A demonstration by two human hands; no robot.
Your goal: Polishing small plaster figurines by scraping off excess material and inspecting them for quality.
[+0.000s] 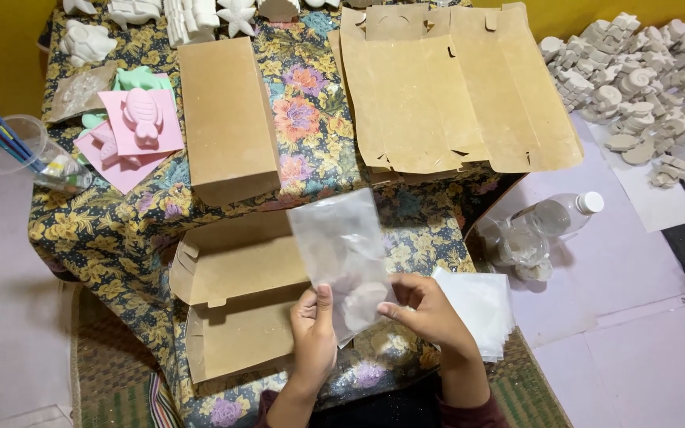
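Both hands pinch a clear, crinkled plastic bag (pixel 342 250) held upright over the near edge of the floral-clothed table (pixel 319 135): the left hand (pixel 313 325) grips its lower left side, the right hand (pixel 426 309) its lower right corner. A pale round shape inside the bag is too blurred to identify. The right wrist hides part of a stack of white translucent sheets (pixel 485 305) at the table's near right corner, and an open brown cardboard box (pixel 235 293) lies just left of the hands.

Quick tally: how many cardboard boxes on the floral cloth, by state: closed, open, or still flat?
Closed brown box: 1
Open brown box: 1
Flat unfolded box blanks: 1 stack; the number of sheets in it cannot be told
Total: 2 made-up boxes plus 1 flat stack
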